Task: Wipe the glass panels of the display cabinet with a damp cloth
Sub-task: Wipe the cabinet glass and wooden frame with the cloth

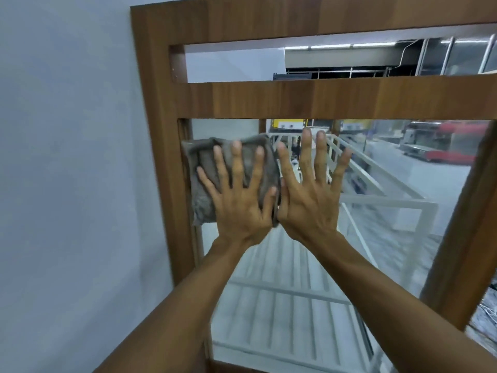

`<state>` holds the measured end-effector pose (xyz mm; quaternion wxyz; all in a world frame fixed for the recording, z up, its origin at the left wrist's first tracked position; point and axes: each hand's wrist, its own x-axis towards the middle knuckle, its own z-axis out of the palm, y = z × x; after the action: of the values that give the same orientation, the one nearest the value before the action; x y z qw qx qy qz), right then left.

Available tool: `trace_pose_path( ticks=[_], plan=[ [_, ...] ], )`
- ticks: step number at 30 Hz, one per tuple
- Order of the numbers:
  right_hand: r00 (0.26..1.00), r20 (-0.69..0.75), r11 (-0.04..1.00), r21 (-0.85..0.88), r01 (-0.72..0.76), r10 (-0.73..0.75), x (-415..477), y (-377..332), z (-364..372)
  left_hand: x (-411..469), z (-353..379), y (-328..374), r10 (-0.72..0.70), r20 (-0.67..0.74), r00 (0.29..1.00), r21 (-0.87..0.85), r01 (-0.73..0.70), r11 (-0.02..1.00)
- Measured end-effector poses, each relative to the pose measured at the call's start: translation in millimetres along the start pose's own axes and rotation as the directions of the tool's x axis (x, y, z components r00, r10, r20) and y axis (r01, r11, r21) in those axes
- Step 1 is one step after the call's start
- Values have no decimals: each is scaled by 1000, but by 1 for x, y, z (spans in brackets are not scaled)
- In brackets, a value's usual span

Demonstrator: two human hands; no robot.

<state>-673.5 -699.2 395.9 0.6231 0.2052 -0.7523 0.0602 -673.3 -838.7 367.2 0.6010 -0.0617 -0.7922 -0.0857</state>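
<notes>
Against glass panel (376,238) (wood-framed, beside grey wall (67,157)): cloth (204,168).

Left hand (236,203) hides cloth (204,168) middle; cabinet frame (161,130) cut off right.

A single head-worn camera is looking forward and slightly down, sitting close to the glass panel (376,238) in its wooden frame (295,99), with both forearms reaching in from the bottom edge
</notes>
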Motion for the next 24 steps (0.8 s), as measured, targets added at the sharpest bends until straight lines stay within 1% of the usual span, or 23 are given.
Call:
trace_pose_path(
  ticks=[1, 2, 3, 4, 5, 6, 7, 8, 9, 10, 12, 13, 14, 16, 17, 18, 19, 20, 21, 22, 23, 24],
  plan=[
    [1000, 0, 1000, -10, -12, 12, -1, -2, 2, -9, 1, -13, 122, 30, 992, 1, -122, 993],
    [1000, 1, 1000, -23, -14, 14, -4, 0, 3, -15, 0, -30, 214, 52, 976, 11, -215, 977],
    [1000, 5, 999, -42, -15, 15, -7, 2, 5, -17, 0, -44, 242, 58, 969, 19, -243, 970],
    [1000, 11, 998, -58, -17, 18, -9, 3, 6, -15, 0, -50, 201, 37, 979, 19, -202, 979],
    [1000, 15, 998, -62, -20, 21, -9, 3, 6, -10, 1, -46, 105, -1, 994, 15, -105, 994],
    [1000, 14, 998, -54, -22, 23, -8, 2, 6, -6, 1, -34, -5, -39, 999, 4, 6, 1000],
    [1000, 8, 999, -38, -22, 22, -6, 1, 5, -3, 2, -18, -81, -56, 995, -11, 80, 997],
    [1000, 2, 1000, -22, -17, 17, -6, 1, 4, -5, 4, -2, -95, -51, 994, -23, 94, 995],
    [1000, 0, 1000, -7, -7, 7, -8, 2, 3, -11, 6, 8, -51, -29, 998, -28, 50, 998],
    [1000, 3, 1000, 0, 3, -3, -14, 7, 1, -20, 9, 10, 27, -1, 1000, -27, -27, 999],
    [1000, 19, 1000, -24, 17, -16, -36, 23, -4, -33, 14, -4, 164, 29, 986, -8, -164, 986],
    [999, 30, 999, -49, 15, -13, -49, 34, -8, -32, 15, -8, 163, 24, 986, 7, -163, 987],
    [999, 44, 997, -74, 13, -10, -60, 46, -12, -27, 14, -4, 103, 6, 995, 21, -104, 994],
    [998, 64, 994, -107, 25, -18, -74, 67, -17, -11, 10, 22, -68, -33, 997, 29, 69, 997],
    [998, 64, 993, -114, 31, -24, -77, 72, -17, -6, 9, 41, -85, -28, 996, 13, 86, 996],
    [998, 55, 993, -115, 30, -24, -77, 75, -17, -6, 9, 56, -41, -10, 999, -7, 41, 999],
    [999, 41, 993, -116, 20, -15, -77, 77, -18, -9, 12, 66, 42, 12, 999, -24, -42, 999],
    [1000, 25, 993, -117, 3, 0, -77, 80, -20, -15, 14, 70, 125, 29, 992, -41, -123, 992],
    [1000, 15, 993, -121, -13, 15, -77, 84, -21, -21, 17, 67, 178, 38, 983, -49, -176, 983],
    [999, 14, 991, -128, -27, 29, -77, 92, -25, -25, 19, 63, 202, 38, 979, -41, -200, 979],
    [999, 19, 990, -138, -34, 37, -77, 101, -28, -25, 20, 60, 196, 32, 980, -29, -195, 980],
    [999, 26, 988, -150, -27, 31, -78, 110, -31, -21, 20, 62, 156, 19, 988, -20, -156, 988]
  ],
)
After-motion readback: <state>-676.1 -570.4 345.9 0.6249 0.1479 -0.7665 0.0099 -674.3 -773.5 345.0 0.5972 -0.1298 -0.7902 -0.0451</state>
